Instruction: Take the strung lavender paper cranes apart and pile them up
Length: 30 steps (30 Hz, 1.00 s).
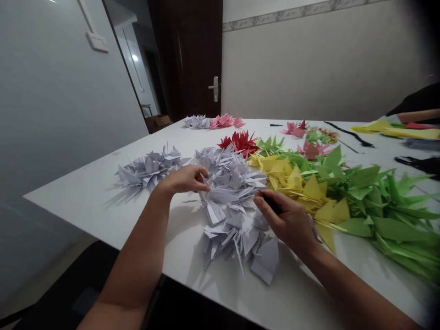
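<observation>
**Our hands at the heap of pale grey origami cranes (pixel 228 197)**

Our left hand (pixel 185 179) sits half-curled at the heap's left edge, fingertips against the paper; we cannot tell whether it has hold of anything. Our right hand (pixel 287 220) is closed on a slim black object (pixel 271 204), mostly hidden, at the heap's right edge. Beyond the heap lie red cranes (pixel 239 142); to its right, yellow cranes (pixel 285 176) and green cranes (pixel 385 220); to its left, a smaller grey pile (pixel 147 169), all on a white table (pixel 103 220).
</observation>
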Motion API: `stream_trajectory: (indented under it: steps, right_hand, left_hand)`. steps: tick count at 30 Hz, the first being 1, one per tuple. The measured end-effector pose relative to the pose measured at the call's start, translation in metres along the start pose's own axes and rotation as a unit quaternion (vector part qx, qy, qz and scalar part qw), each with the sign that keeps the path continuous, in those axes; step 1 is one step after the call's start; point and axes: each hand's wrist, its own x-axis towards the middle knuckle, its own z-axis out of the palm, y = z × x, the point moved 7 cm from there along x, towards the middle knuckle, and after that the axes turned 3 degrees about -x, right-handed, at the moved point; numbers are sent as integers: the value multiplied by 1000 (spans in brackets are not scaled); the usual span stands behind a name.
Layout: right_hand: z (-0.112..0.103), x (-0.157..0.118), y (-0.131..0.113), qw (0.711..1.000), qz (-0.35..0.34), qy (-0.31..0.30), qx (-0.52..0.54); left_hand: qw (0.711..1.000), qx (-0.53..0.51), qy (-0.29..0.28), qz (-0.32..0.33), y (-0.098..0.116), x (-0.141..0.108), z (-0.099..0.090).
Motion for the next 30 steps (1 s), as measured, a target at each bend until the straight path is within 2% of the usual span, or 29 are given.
stream_trajectory:
  steps: [3,6,13,17,19,21,23,25,27,30]
  right_hand:
    - [-2,0,-7,1000,-19,0,20]
    - [-2,-1,-11,999,-22,-5,28]
    - [18,-7,-14,994,-55,-87,43]
    - [26,-9,-12,993,-70,-88,-21]
    - [26,-9,-10,993,-78,-77,-38]
    - [21,-8,-7,995,-72,-54,-39]
    - [13,-6,-1,998,-51,-21,-38]
    - [5,-4,5,999,-29,7,-38]
    - [-1,-3,9,999,-14,28,-36]
    - [-1,-3,12,999,-2,30,-33]
  left_hand:
    - [992,-53,68,91,23,5,12]
    - [981,-86,98,146,42,5,29]
    - [960,-104,154,210,66,-8,49]
    - [952,-112,167,230,74,-10,57]
    - [950,-122,161,238,75,-9,54]
    - [949,-138,167,231,72,-9,40]
    - [953,-124,191,202,61,-17,18]
    - [962,-43,218,159,45,-33,-1]
    - [975,59,183,114,26,-51,-3]
    - [977,202,32,59,-7,-78,26]
